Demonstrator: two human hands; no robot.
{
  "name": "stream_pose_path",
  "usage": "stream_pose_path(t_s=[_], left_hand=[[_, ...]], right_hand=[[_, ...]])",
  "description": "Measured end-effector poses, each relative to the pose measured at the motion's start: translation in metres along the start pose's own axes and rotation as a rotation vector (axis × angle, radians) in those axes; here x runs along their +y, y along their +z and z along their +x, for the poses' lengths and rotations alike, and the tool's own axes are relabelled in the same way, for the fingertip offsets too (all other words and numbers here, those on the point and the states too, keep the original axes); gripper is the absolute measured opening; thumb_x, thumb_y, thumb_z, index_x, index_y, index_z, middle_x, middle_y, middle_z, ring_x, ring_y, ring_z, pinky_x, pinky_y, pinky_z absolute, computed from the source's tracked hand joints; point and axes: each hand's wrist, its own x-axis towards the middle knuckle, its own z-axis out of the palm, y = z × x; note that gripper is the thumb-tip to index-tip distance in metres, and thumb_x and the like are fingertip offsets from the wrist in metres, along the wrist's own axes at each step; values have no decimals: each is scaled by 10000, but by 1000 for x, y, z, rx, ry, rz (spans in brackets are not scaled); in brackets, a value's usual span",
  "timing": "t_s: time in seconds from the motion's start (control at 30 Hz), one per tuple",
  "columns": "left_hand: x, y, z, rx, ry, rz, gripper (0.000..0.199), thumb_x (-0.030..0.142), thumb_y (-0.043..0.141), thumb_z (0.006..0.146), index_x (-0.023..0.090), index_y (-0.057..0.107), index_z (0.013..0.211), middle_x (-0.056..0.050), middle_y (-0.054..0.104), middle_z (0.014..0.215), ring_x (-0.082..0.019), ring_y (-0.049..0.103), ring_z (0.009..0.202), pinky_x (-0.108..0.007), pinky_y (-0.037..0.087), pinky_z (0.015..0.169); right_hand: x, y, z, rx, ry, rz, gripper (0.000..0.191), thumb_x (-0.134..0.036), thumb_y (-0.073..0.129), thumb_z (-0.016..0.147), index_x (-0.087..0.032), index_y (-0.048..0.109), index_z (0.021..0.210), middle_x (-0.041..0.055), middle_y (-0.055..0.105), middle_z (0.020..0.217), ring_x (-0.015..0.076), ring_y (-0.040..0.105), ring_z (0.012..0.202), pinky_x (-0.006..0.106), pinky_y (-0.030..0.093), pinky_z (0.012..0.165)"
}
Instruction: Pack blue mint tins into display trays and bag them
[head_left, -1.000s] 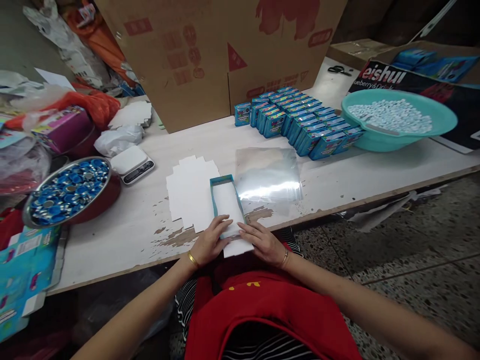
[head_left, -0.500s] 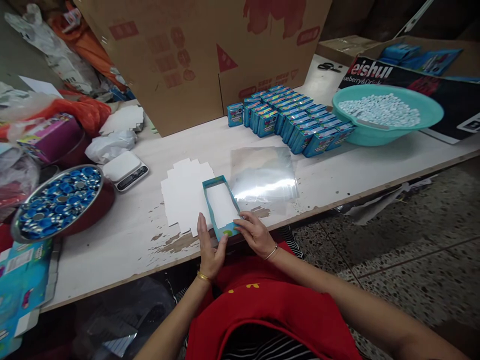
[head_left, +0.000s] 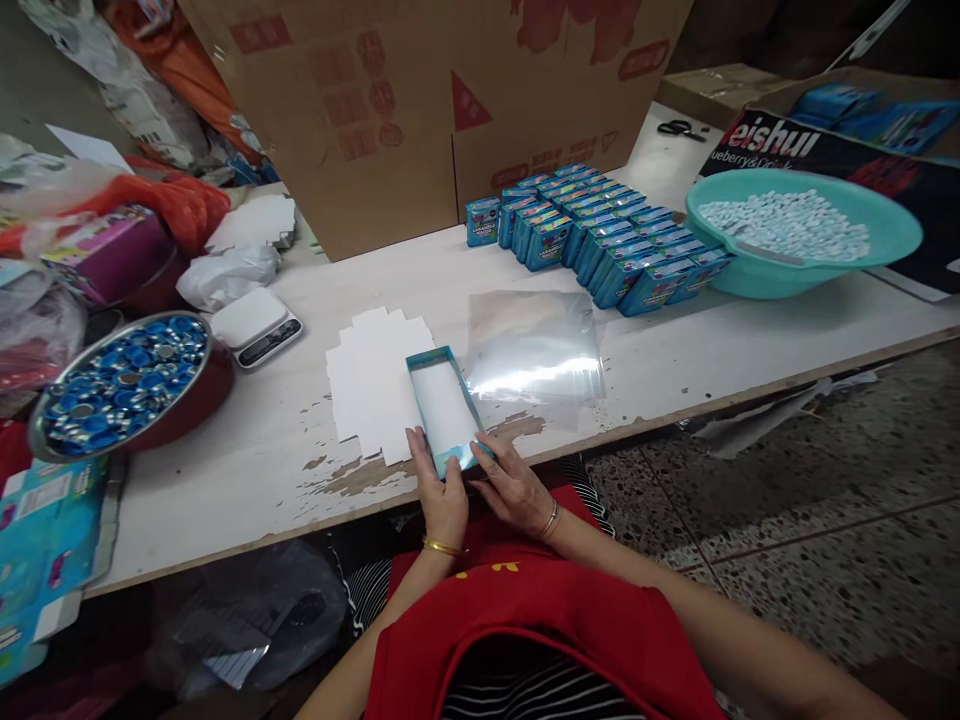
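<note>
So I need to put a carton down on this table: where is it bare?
Bare wood lies between the scale and the small blue boxes, and in front of the teal basin. The left end, around the cap bowl, is crowded; both hands grip the blue tray.

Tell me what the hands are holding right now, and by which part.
Both hands hold the open blue tray box at its near end: left hand at the near-left corner, right hand at the near-right corner.

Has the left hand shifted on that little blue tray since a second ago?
Yes. The left hand has slid off the tray's white inside to the near end of the blue tray, by the table edge.
</note>
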Motion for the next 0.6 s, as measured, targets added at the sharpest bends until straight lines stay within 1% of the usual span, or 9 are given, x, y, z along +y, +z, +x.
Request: stream_pose_path(t_s=[0.03,0.1,0.2,0.27,0.3,0.37,0.43,0.5,0.6], left_hand=[[-1,2,1,17,-1,2,708,205,386,889,225,-24,1466,-102,77,1568,-194,107,1437,-432,156,1171],[-3,6,2,40,5,12,712,158,382,859,218,6,1461,-111,118,1557,-213,133,1433,-456,162,1169],[-5,4,4,46,54,67,701,127,379,833,207,61,1453,-134,202,1520,-239,204,1412,-482,198,1157],[-2,-5,3,41,152,164,633,152,392,852,191,152,1436,-150,264,1481,-253,253,1386,-491,229,1142],[1,-12,3,21,227,241,570,171,401,865,187,233,1409,-153,309,1452,-262,283,1365,-498,251,1127],[14,-27,1,-97,395,448,413,194,426,877,200,429,1290,-141,443,1348,-285,379,1285,-527,287,1082],[29,-40,2,-298,515,684,296,163,437,866,216,562,1129,-113,586,1159,-288,502,1128,-546,313,1029],[43,-47,7,-463,544,881,291,103,408,849,211,606,1032,-89,652,981,-265,576,958,-535,332,988],[55,-45,22,-576,496,1052,350,34,323,834,185,621,936,-82,674,851,-237,614,829,-482,362,944]], right_hand=[[-1,1,-1,13,-3,-4,554,-181,432,924,-140,248,1445,203,437,1335,278,412,1255,477,448,971],[-1,3,-1,-1,-16,-16,462,-172,445,919,-152,382,1376,170,527,1223,270,457,1177,467,449,946],[2,6,3,-89,-9,-53,283,-190,457,921,-171,572,1180,114,616,1013,245,505,994,415,454,841],[3,5,8,-120,26,-81,216,-216,458,926,-171,627,1053,91,621,904,227,491,879,376,430,757],[3,5,10,-127,50,-89,202,-227,459,926,-172,638,999,82,613,866,220,476,841,363,413,727],[1,3,15,-138,93,-92,181,-232,468,915,-172,638,897,69,590,815,215,446,802,350,383,698],[-3,1,21,-156,122,-88,144,-211,498,885,-168,616,815,65,575,806,215,433,795,347,369,692],[-6,1,26,-171,135,-90,85,-183,533,841,-165,591,782,64,571,819,216,435,804,347,368,697],[-6,5,35,-196,150,-119,17,-166,556,792,-174,570,788,59,570,814,224,444,809,349,376,698]])
